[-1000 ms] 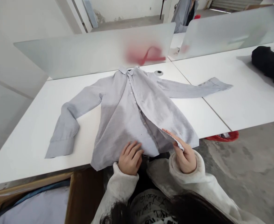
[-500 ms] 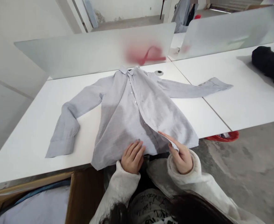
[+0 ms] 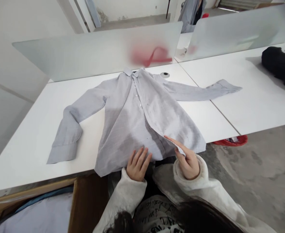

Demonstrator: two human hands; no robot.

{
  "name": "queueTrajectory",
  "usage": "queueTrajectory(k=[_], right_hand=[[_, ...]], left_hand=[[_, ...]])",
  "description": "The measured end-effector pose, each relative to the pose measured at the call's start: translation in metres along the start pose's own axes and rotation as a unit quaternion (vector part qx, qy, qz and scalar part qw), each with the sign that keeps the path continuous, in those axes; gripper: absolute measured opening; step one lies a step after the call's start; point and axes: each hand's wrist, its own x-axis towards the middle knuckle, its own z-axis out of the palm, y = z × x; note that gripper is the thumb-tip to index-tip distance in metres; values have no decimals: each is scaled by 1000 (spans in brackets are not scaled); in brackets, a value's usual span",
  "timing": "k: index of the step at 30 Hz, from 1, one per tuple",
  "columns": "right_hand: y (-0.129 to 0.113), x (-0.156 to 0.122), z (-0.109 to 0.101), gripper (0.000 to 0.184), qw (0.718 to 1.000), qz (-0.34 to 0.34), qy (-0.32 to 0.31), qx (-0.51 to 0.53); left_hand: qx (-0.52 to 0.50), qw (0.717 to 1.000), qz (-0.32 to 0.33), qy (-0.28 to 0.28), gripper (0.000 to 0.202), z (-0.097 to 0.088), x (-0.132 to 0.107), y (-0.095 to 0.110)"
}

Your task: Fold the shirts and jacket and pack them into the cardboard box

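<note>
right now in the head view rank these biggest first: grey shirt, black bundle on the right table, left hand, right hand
1. The grey button-up shirt, clearly largest.
2. The black fabric bundle, which the frame edge may cut off.
3. The left hand and right hand look about alike, so I won't rank them.

Black cloth bundle (image 3: 281, 68) and frosted desk dividers (image 3: 96, 55)
</note>
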Motion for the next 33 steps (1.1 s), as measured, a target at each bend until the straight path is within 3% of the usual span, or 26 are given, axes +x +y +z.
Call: queueTrajectory(k=[10, 16, 20, 23, 26, 30, 33], right_hand=[[0, -3, 1, 46, 1000, 7, 6, 3], [-1, -1, 0, 51, 1000, -23, 5, 5], [6, 2, -4, 52, 990, -100, -87, -41], [14, -2, 2, 48, 956, -155, -213, -129], [19, -11, 14, 46, 923, -156, -295, -192], [20, -14, 18, 45, 915, -172, -314, -184], [22, -5, -3, 43, 921, -171, -294, -190]], left_hand=[[-19, 1000, 8, -7, 30, -13, -6, -2], [-66, 997, -15, 48, 18, -38, -1, -5], [-74, 997, -12, -5, 22, -47, 3, -6], [-76, 995, -21, -64, 20, -50, 4, -6], [-62, 994, -33, -81, 16, -52, 7, -4], [-44, 996, -25, -69, 19, -64, 24, 8], [-50, 996, 12, -73, 22, -90, 46, 20]])
